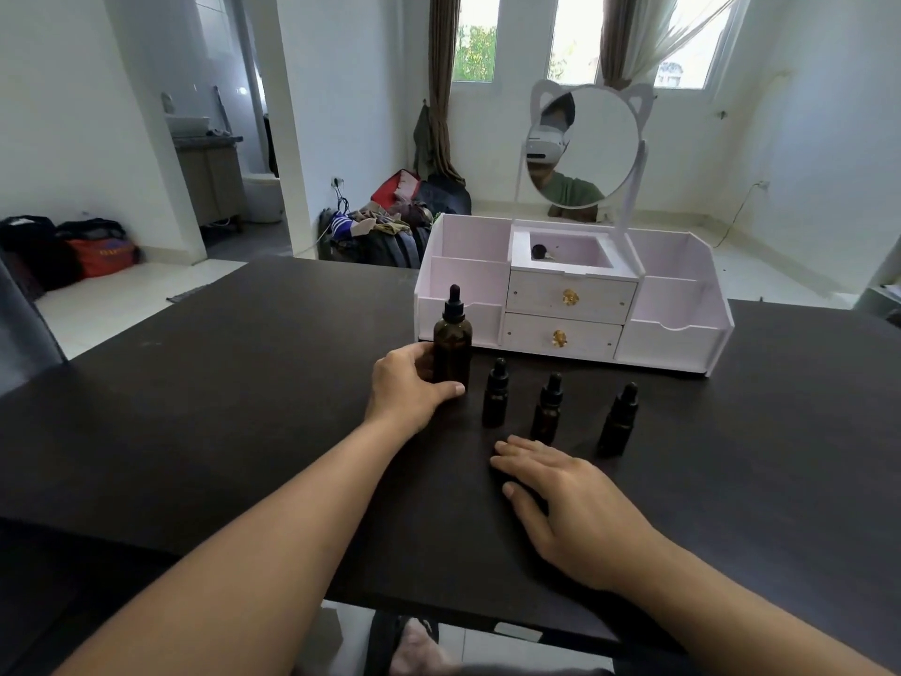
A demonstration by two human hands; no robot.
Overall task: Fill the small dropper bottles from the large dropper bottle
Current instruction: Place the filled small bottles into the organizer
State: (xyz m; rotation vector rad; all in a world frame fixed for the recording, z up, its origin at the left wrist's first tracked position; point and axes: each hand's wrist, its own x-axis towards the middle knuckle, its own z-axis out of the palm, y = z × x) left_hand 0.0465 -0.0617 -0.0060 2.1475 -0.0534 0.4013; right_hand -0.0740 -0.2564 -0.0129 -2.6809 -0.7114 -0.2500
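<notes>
Start — left hand [407, 383] curls round large dropper bottle [452, 344]; right hand [560, 495] flat, empty, near small dropper bottles [549, 408] beside it. Next: uncap.

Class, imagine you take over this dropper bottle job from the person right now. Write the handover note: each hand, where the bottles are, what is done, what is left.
Left hand: grips the lower body of the large dropper bottle, which stands upright on the table, cap on.
Right hand: lies flat on the table, fingers straight, holding nothing, just in front of the small bottles.
Three small dropper bottles stand in a row right of the large one: first, second, third, all capped.
Done: nothing visibly opened or filled.
Left: uncap, draw liquid from the large bottle, fill each small one.
</notes>
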